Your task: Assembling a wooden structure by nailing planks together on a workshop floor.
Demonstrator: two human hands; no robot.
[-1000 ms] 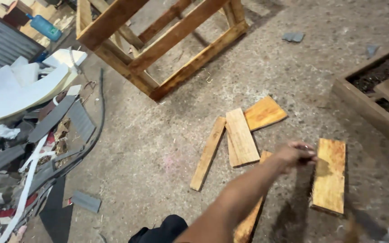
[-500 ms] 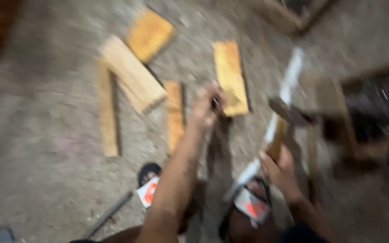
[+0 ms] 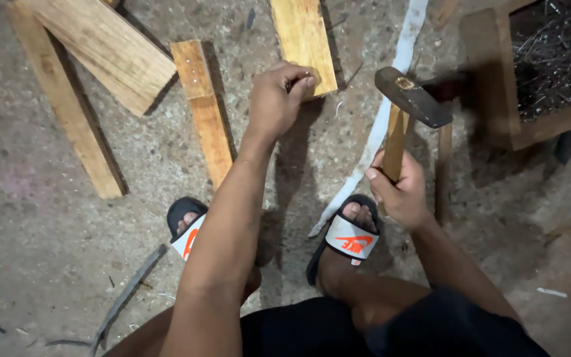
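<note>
My left hand (image 3: pixel 277 99) is closed around small dark nails and rests at the near corner of a short wooden board (image 3: pixel 301 36) lying on the concrete floor. My right hand (image 3: pixel 399 192) grips the wooden handle of a hammer (image 3: pixel 410 98), whose dark metal head is raised to the right of that board. I am squatting, with both feet in black sandals (image 3: pixel 345 235) below my arms.
Three more wooden boards lie to the left: a narrow one (image 3: pixel 203 106), a wide one (image 3: pixel 104 49) and a long one (image 3: pixel 67 112) under it. A wooden box (image 3: pixel 490 79) full of nails stands at the right. A white strip (image 3: pixel 381 119) runs across the floor.
The view has closed in on the boards. My left hand has come down onto the short board's corner. The hammer in my right hand has come up beside it.
</note>
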